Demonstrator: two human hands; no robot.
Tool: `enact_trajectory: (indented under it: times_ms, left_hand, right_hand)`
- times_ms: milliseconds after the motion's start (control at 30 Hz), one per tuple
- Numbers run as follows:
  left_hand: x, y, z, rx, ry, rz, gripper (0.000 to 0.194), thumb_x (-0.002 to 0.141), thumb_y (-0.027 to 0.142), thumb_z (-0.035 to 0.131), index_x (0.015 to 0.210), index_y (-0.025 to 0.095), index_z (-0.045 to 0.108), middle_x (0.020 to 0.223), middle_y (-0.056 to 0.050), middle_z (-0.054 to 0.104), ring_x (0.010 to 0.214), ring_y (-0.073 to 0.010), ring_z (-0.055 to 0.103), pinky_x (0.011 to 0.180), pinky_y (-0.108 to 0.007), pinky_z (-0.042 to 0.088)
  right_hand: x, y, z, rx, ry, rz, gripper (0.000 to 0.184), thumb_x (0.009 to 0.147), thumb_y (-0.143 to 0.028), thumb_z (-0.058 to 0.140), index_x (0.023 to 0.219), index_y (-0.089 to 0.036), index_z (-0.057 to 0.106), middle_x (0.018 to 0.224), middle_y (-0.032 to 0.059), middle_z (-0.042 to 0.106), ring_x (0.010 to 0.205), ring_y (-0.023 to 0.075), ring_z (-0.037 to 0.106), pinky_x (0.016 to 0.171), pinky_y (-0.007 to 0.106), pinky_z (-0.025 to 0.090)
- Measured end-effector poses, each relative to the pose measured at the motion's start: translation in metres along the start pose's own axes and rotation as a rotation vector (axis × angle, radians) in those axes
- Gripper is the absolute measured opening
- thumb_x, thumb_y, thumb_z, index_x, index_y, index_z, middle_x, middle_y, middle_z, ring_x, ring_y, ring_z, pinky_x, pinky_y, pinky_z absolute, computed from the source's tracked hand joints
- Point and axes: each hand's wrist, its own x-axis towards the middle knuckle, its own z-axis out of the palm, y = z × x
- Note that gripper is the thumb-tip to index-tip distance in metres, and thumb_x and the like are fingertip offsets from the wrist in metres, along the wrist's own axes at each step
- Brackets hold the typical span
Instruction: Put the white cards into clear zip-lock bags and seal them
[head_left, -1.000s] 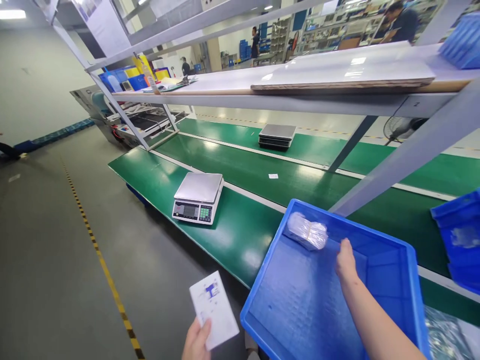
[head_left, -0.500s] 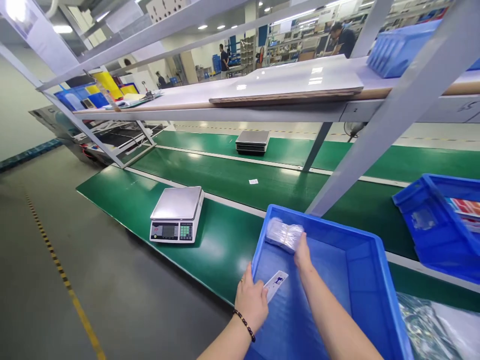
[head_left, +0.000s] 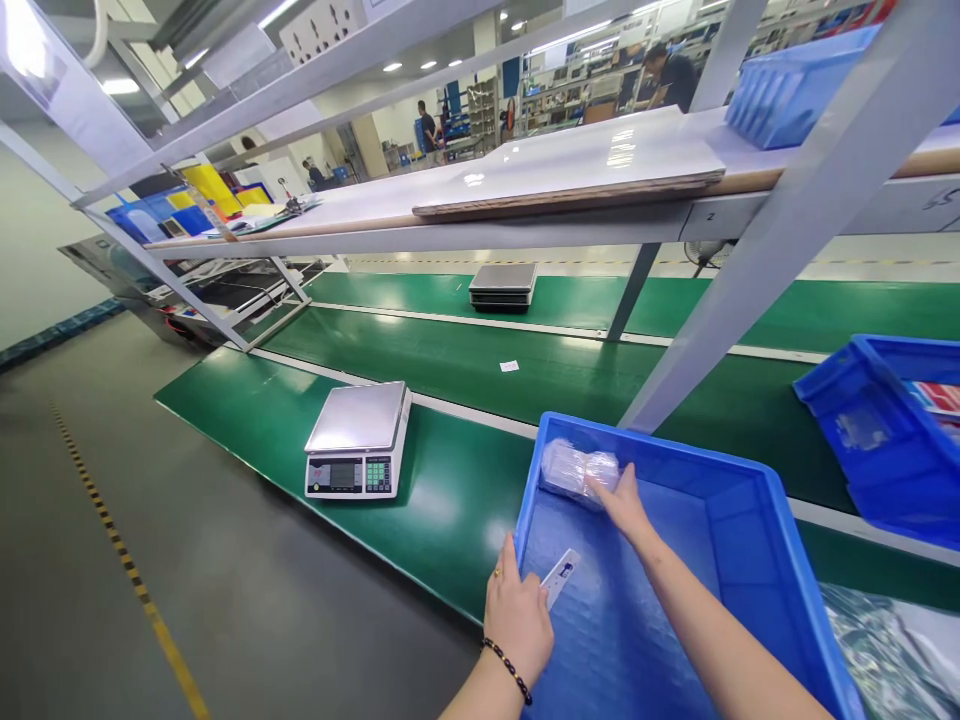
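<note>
A blue plastic tote (head_left: pixel 679 515) sits on the green bench in front of me. My left hand (head_left: pixel 517 618) is closed over its left rim, thumb on the inner side. By that thumb, a white paper strip with blue print (head_left: pixel 561 577) slants into the tote; whether it is held or lies there I cannot tell. In the tote's far left corner lies a bundle of clear plastic bags (head_left: pixel 571 468), apparently banded round the middle. My right hand (head_left: pixel 624 503) grips the bundle's right end, thumb on top, with the other fingers partly hidden.
A white scale (head_left: pixel 356 430) stands left of the tote, and another scale (head_left: pixel 502 287) farther back. To the right is a second blue tote (head_left: pixel 862 435), with plastic-wrapped goods (head_left: pixel 885 640) nearer me. A slanted grey post (head_left: pixel 705 310) rises behind the tote. A shelf spans above.
My right hand has shifted its hold, and its thumb now lies over the bundle's top. The bundle stays in the same corner. My left hand keeps to the rim. The view has shifted slightly.
</note>
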Motion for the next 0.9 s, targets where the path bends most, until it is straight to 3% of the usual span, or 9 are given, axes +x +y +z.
enact_trajectory:
  times_ms: [167,233,300,400,500,633,767,833,900]
  left_hand:
    - [0.001,-0.001,0.002,0.068,-0.018,0.018,0.028,0.078,0.015,0.039,0.086,0.008,0.065,0.142,-0.019,0.025,0.125,-0.0333,0.034,0.099,-0.043,0.031]
    - [0.001,-0.002,0.002,0.118,-0.032,0.021,0.028,0.076,0.012,0.039,0.087,0.008,0.065,0.142,-0.019,0.025,0.126,-0.0318,0.032,0.101,-0.041,0.030]
    - [0.001,-0.001,0.002,0.160,-0.046,0.027,0.029,0.076,0.011,0.039,0.089,0.007,0.065,0.142,-0.021,0.025,0.127,-0.0313,0.031,0.101,-0.040,0.030]
    - [0.000,-0.001,0.002,0.179,-0.042,0.032,0.028,0.076,0.012,0.040,0.090,0.007,0.065,0.142,-0.022,0.025,0.128,-0.0314,0.030,0.101,-0.041,0.031]
    - [0.000,-0.002,0.003,0.161,-0.017,0.034,0.028,0.076,0.014,0.043,0.091,0.009,0.065,0.142,-0.020,0.026,0.128,-0.0322,0.029,0.101,-0.043,0.030]
    - [0.000,-0.002,0.004,0.096,0.022,0.047,0.027,0.076,0.015,0.044,0.091,0.009,0.066,0.141,-0.019,0.027,0.129,-0.0326,0.026,0.104,-0.043,0.026]
    - [-0.001,0.000,-0.004,-0.034,0.065,0.050,0.025,0.076,0.018,0.046,0.088,0.011,0.067,0.142,-0.016,0.028,0.133,-0.0318,0.015,0.105,-0.044,0.023]
    - [-0.006,0.002,-0.013,-0.134,0.116,0.064,0.022,0.076,0.020,0.048,0.081,0.012,0.068,0.142,-0.014,0.029,0.134,-0.0313,0.010,0.107,-0.044,0.017]
    - [-0.019,0.005,-0.023,-0.387,0.153,0.064,0.017,0.073,0.024,0.054,0.072,0.013,0.067,0.140,-0.013,0.034,0.133,-0.0314,0.011,0.109,-0.043,0.011]
  right_hand:
    - [-0.013,-0.011,0.010,-0.139,0.120,-0.049,0.092,0.069,-0.048,0.061,0.138,-0.011,0.011,0.145,0.0213,0.007,0.130,0.0385,0.016,0.099,0.050,0.027]
    - [-0.009,-0.016,0.014,-0.188,0.147,-0.068,0.096,0.068,-0.049,0.061,0.137,-0.008,0.010,0.145,0.0237,-0.004,0.131,0.0400,0.006,0.101,0.049,0.021]
    - [-0.005,-0.019,0.016,-0.230,0.146,-0.083,0.084,0.071,-0.046,0.057,0.135,-0.010,0.017,0.146,0.0218,-0.006,0.131,0.0399,0.001,0.102,0.049,0.016]
    - [-0.005,-0.023,0.014,-0.283,0.111,-0.092,0.070,0.074,-0.040,0.056,0.132,-0.014,0.028,0.147,0.0187,-0.002,0.131,0.0402,0.001,0.102,0.050,0.014]
    - [-0.010,-0.032,0.008,-0.326,0.079,-0.079,0.067,0.073,-0.036,0.061,0.131,-0.016,0.033,0.147,0.0169,0.006,0.131,0.0407,0.004,0.102,0.051,0.014]
    - [-0.017,-0.053,-0.011,-0.352,0.065,-0.015,0.057,0.078,-0.033,0.060,0.129,-0.020,0.037,0.143,0.0106,0.024,0.128,0.0342,0.024,0.100,0.057,0.021]
    - [-0.033,-0.071,-0.056,-0.285,0.030,-0.007,0.040,0.084,-0.031,0.054,0.121,-0.019,0.046,0.132,0.0080,0.042,0.117,0.0266,0.043,0.094,0.053,0.033]
    - [-0.056,-0.072,-0.089,-0.213,-0.024,-0.044,0.033,0.083,-0.032,0.054,0.113,-0.017,0.053,0.124,0.0087,0.052,0.111,0.0240,0.049,0.093,0.048,0.038]
    - [-0.091,-0.066,-0.124,-0.127,-0.068,-0.079,0.032,0.078,-0.036,0.056,0.103,-0.016,0.060,0.113,0.0111,0.061,0.104,0.0241,0.056,0.091,0.041,0.043]
